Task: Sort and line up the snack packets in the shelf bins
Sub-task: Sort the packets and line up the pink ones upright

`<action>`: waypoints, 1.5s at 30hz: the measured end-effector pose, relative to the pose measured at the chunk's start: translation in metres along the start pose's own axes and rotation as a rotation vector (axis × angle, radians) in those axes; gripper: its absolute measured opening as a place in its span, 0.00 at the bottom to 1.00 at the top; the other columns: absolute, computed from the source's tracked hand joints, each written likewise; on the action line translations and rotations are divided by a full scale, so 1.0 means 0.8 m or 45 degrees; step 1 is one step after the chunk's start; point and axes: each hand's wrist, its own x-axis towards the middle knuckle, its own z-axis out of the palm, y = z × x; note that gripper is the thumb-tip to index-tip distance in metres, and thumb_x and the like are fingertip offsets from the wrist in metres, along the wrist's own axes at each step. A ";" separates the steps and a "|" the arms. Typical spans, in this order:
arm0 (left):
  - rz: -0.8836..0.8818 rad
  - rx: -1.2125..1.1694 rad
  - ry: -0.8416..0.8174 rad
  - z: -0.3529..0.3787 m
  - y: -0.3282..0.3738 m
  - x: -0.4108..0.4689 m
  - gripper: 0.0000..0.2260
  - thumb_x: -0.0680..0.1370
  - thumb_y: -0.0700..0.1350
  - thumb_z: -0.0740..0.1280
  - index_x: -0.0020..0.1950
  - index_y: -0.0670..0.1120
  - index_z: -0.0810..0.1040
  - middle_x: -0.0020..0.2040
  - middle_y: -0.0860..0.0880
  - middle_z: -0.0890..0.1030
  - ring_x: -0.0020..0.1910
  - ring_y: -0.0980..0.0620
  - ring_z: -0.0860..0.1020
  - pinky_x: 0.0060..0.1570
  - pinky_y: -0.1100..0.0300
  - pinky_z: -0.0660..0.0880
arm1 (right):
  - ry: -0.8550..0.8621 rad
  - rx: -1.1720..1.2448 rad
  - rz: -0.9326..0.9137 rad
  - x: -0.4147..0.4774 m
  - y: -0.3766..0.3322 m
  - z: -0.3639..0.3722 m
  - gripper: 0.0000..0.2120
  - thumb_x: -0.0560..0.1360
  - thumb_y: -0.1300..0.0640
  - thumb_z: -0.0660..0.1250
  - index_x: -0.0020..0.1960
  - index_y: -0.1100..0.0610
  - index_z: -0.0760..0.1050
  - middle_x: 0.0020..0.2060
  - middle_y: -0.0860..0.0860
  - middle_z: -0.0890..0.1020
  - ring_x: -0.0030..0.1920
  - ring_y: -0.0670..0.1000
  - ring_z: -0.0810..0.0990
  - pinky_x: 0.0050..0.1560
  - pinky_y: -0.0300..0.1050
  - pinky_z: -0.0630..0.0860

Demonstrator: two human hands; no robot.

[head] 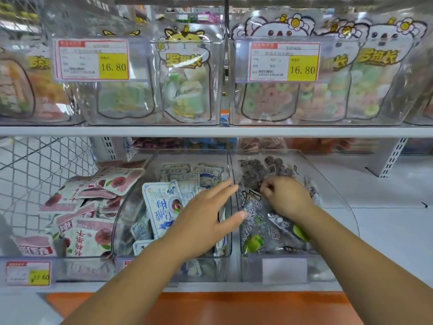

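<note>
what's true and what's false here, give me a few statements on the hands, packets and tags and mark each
1. The right hand pinches a dark plum packet in the right bin. True.
2. The left hand grips a packet. False: its fingers are straight and hold nothing, above the middle bin.
3. The pink packets lie left of the blue-and-white packets. True.
4. The upper shelf's price tags read 17.60. False: both read 16.80.

Right hand pinches dark packets; left hand spread.
</note>
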 end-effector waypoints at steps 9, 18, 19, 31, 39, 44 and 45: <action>-0.060 0.014 -0.066 -0.007 0.008 -0.010 0.33 0.74 0.70 0.53 0.77 0.65 0.51 0.76 0.68 0.47 0.75 0.65 0.49 0.74 0.58 0.51 | -0.071 -0.119 0.077 0.004 -0.008 0.002 0.08 0.76 0.49 0.67 0.50 0.51 0.83 0.42 0.52 0.83 0.43 0.53 0.80 0.40 0.43 0.73; -0.057 -0.013 -0.061 -0.010 0.010 -0.010 0.33 0.74 0.69 0.57 0.76 0.64 0.53 0.76 0.67 0.49 0.75 0.64 0.50 0.75 0.56 0.52 | 0.088 0.094 0.112 0.000 -0.004 -0.001 0.09 0.77 0.55 0.61 0.44 0.53 0.79 0.40 0.51 0.82 0.42 0.54 0.79 0.37 0.43 0.72; -0.056 0.005 -0.059 -0.013 0.011 -0.010 0.33 0.73 0.69 0.58 0.76 0.64 0.53 0.77 0.66 0.50 0.75 0.63 0.50 0.75 0.55 0.51 | 0.095 0.226 0.088 -0.003 -0.004 -0.009 0.07 0.77 0.55 0.62 0.45 0.53 0.78 0.42 0.51 0.82 0.44 0.54 0.79 0.39 0.44 0.72; -0.158 -0.744 0.170 -0.024 0.043 0.004 0.41 0.61 0.71 0.69 0.72 0.67 0.58 0.69 0.68 0.67 0.69 0.64 0.65 0.69 0.58 0.64 | 0.161 0.993 -0.153 -0.094 -0.008 -0.105 0.06 0.80 0.58 0.62 0.45 0.51 0.73 0.34 0.48 0.80 0.34 0.48 0.77 0.33 0.44 0.76; -0.253 -1.053 0.463 -0.046 0.033 -0.004 0.19 0.73 0.40 0.73 0.61 0.52 0.73 0.54 0.52 0.83 0.45 0.53 0.84 0.37 0.61 0.79 | 0.014 1.067 -0.185 -0.095 -0.018 -0.097 0.05 0.79 0.59 0.63 0.51 0.51 0.76 0.42 0.52 0.85 0.41 0.49 0.82 0.44 0.43 0.79; -0.538 -0.344 0.631 -0.072 -0.029 -0.017 0.25 0.72 0.50 0.75 0.64 0.48 0.68 0.56 0.55 0.76 0.52 0.52 0.76 0.47 0.55 0.74 | -0.044 0.628 -0.059 -0.085 0.034 -0.117 0.06 0.77 0.55 0.68 0.51 0.46 0.79 0.48 0.42 0.83 0.49 0.42 0.81 0.42 0.25 0.72; -0.533 -0.088 0.597 -0.068 -0.041 -0.019 0.30 0.71 0.52 0.75 0.68 0.47 0.67 0.59 0.53 0.74 0.58 0.50 0.73 0.51 0.53 0.72 | -0.051 0.624 -0.035 -0.084 0.041 -0.118 0.06 0.76 0.55 0.69 0.51 0.46 0.80 0.48 0.42 0.83 0.51 0.43 0.80 0.45 0.27 0.72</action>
